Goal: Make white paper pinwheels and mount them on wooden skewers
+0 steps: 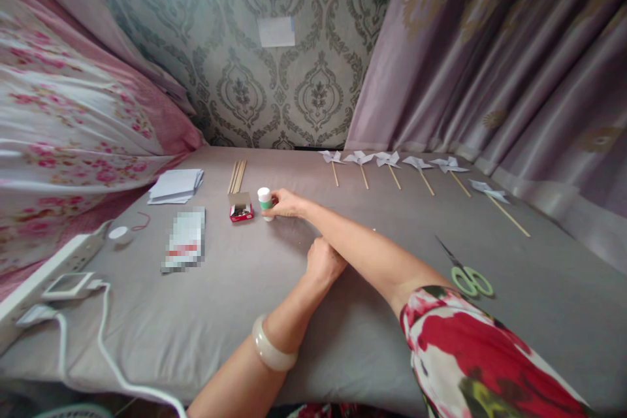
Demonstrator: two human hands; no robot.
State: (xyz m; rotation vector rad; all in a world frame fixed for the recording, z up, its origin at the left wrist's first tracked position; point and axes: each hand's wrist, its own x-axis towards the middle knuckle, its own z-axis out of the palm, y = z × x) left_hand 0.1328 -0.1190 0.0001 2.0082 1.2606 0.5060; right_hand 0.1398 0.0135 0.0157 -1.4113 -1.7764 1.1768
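My right hand reaches far forward across the grey sheet and its fingers close on a small glue bottle with a white cap and green label, standing upright. Just left of the bottle lies a small open red box of dark bits. Behind them lie a few wooden sticks. My left hand, with a pale bangle on its wrist, rests on the sheet under my right forearm; its fingers are hidden.
Several white paper pinwheels on sticks lie in a row at the back right. Green-handled scissors lie at right. A stack of white paper, a blurred packet, a power strip and white cable lie at left.
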